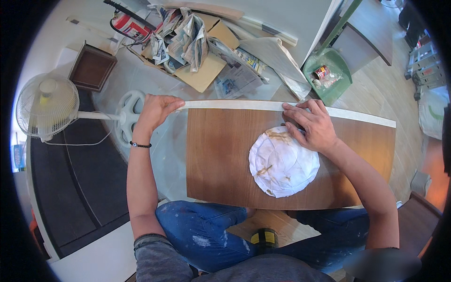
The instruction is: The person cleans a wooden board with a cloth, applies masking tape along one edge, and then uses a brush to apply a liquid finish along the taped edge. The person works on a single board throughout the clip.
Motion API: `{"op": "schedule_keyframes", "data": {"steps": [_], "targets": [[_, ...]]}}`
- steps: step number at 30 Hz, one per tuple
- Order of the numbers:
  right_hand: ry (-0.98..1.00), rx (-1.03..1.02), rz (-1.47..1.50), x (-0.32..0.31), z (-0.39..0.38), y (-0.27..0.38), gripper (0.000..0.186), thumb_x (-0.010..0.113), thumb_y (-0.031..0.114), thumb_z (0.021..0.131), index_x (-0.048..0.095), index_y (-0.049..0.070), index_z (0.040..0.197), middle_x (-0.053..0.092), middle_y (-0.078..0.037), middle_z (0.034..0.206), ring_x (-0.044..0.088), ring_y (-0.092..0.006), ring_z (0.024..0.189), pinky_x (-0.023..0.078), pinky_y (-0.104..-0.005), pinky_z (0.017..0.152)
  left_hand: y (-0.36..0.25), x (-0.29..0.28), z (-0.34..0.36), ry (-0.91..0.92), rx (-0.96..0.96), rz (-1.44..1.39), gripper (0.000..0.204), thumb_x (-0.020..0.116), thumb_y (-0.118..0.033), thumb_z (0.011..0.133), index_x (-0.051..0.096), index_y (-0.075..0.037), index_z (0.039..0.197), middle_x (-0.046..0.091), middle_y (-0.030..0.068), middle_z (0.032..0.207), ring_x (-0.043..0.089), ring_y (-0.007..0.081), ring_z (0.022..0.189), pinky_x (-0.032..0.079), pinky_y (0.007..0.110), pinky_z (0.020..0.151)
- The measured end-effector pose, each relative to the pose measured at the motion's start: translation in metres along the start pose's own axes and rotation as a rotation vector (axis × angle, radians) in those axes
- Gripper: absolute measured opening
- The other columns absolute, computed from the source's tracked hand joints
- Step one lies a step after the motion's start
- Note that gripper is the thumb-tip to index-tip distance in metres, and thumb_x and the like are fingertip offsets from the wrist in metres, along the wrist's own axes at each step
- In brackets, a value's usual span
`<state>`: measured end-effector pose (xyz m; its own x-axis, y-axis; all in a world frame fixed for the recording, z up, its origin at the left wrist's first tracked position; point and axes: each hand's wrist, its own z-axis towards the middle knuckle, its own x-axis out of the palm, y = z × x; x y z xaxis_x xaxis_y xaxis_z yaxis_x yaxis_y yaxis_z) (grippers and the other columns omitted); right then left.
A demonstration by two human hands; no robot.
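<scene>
A brown wood-grain board [216, 155] lies across in front of me, above my knees. Along its far edge runs a narrow white strip [239, 105] that looks like tape. Just past the board's far left corner, my left hand [159, 109] pinches the left end of this strip between thumb and fingers. My right hand [312, 124] rests right of the middle, its fingers spread over the strip and the board's far edge. Under its thumb side sits a round, wrinkled white cloth-like pad [284, 164] with brown stains.
A white fan [47, 105] stands at left beside a dark flat panel [77, 188]. Beyond the board are a cardboard box [202, 75] with crumpled newspaper, a fire extinguisher [131, 27] and a green dustpan [345, 77] holding debris. Between my legs stands a dark can [264, 238].
</scene>
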<state>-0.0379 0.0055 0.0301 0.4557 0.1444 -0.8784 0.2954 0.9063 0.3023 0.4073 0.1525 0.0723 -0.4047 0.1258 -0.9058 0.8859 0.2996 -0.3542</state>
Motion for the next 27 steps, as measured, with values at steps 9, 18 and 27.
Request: {"op": "schedule_keyframes", "data": {"steps": [9, 18, 27], "targets": [[0.002, 0.002, -0.011, -0.0016, 0.0002, 0.0007, 0.024, 0.073, 0.027, 0.091, 0.074, 0.010, 0.108, 0.072, 0.002, 0.129, 0.061, -0.0228, 0.104, 0.047, -0.0396, 0.094, -0.0018, -0.0014, 0.0015, -0.034, 0.058, 0.063, 0.033, 0.073, -0.034, 0.096, 0.080, -0.004, 0.107, 0.078, 0.0165, 0.091, 0.074, 0.0246, 0.077, 0.056, 0.034, 0.078], [0.004, 0.000, -0.017, -0.0020, 0.0002, 0.0014, 0.023, 0.072, 0.027, 0.092, 0.074, 0.009, 0.107, 0.072, 0.001, 0.129, 0.061, -0.0235, 0.104, 0.047, -0.0399, 0.095, 0.0000, -0.0001, 0.0033, -0.030, 0.049, 0.058, 0.033, 0.073, -0.034, 0.097, 0.080, -0.004, 0.107, 0.078, 0.0163, 0.089, 0.073, 0.0238, 0.075, 0.056, 0.034, 0.077], [0.007, 0.004, -0.007, -0.0025, 0.0001, 0.0016, 0.023, 0.072, 0.026, 0.092, 0.074, 0.010, 0.107, 0.072, 0.001, 0.129, 0.061, -0.0230, 0.104, 0.047, -0.0400, 0.095, -0.0028, -0.0005, 0.0047, -0.022, 0.042, 0.069, 0.033, 0.072, -0.036, 0.097, 0.081, -0.005, 0.107, 0.078, 0.0151, 0.087, 0.073, 0.0239, 0.075, 0.056, 0.034, 0.077]]}}
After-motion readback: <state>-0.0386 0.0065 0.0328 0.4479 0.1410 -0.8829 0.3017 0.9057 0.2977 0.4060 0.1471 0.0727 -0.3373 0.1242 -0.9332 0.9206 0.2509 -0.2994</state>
